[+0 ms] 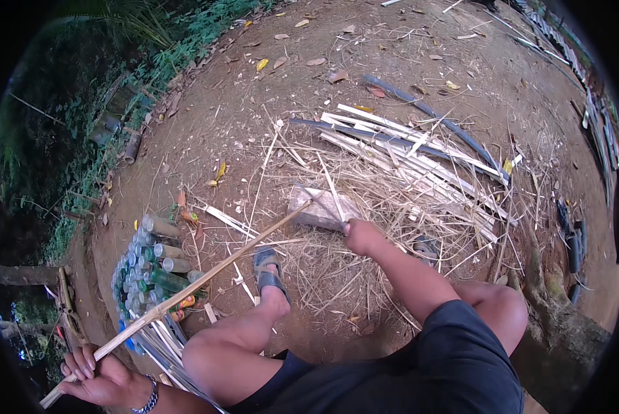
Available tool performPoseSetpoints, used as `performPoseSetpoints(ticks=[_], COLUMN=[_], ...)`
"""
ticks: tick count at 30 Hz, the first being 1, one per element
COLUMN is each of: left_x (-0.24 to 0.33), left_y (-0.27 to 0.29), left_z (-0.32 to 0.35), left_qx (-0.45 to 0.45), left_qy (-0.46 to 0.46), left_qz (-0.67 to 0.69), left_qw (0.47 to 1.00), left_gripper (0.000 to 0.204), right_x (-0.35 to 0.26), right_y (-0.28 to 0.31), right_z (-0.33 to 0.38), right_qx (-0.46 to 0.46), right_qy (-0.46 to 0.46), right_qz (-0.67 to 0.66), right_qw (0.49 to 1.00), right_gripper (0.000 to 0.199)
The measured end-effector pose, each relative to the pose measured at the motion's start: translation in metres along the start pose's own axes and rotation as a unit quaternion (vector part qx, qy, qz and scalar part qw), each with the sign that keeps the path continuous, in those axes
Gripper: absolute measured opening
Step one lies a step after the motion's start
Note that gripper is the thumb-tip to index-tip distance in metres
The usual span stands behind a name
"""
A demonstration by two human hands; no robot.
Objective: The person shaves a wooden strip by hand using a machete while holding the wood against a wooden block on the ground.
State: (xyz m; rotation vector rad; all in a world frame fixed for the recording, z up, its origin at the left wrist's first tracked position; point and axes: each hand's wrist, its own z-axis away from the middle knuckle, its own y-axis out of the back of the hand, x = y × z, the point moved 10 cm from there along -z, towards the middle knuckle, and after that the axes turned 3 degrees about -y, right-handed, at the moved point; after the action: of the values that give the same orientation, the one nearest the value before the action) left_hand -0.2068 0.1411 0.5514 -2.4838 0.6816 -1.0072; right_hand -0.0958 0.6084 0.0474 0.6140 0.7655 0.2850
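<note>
- Over the log, got one end of a long bamboo stick, probably for solid backing under the knife.
- Gripping its near end between thumb and fingers, left hand, likely for control.
- Clenching the knife, right hand.
- Got split strips heaped beyond, bottles off left, maybe for elbow room.

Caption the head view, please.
Left hand holds a long stick, tip at a wooden block; right hand grips a knife.

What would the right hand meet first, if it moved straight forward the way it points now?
Probably the wooden block, just ahead of the right hand; depth is unclear, so the hand might pass above it.
</note>
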Motion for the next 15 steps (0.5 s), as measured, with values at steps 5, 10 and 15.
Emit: performPoseSetpoints(ticks=[5,10,15], left_x=[-0.002,-0.005,0.010], left_y=[0.009,-0.007,-0.018], left_z=[-0.006,0.005,0.038], left_qx=[-0.016,0.019,0.250], left_qy=[0.019,0.023,-0.110], left_qz=[0.008,-0.005,-0.082], left_qw=[1.000,1.000,0.959], left_gripper=[0.034,0.035,0.035], right_x=[-0.005,0.030,-0.117], right_y=[-0.008,-0.005,0.011], right_z=[0.012,-0.022,0.092], right_qx=[0.044,0.029,-0.006], right_qy=[-0.015,-0.064,0.084], right_qz=[-0.065,-0.024,-0.043], right_qw=[0.997,0.997,0.996], right_gripper=[0.032,0.032,0.027])
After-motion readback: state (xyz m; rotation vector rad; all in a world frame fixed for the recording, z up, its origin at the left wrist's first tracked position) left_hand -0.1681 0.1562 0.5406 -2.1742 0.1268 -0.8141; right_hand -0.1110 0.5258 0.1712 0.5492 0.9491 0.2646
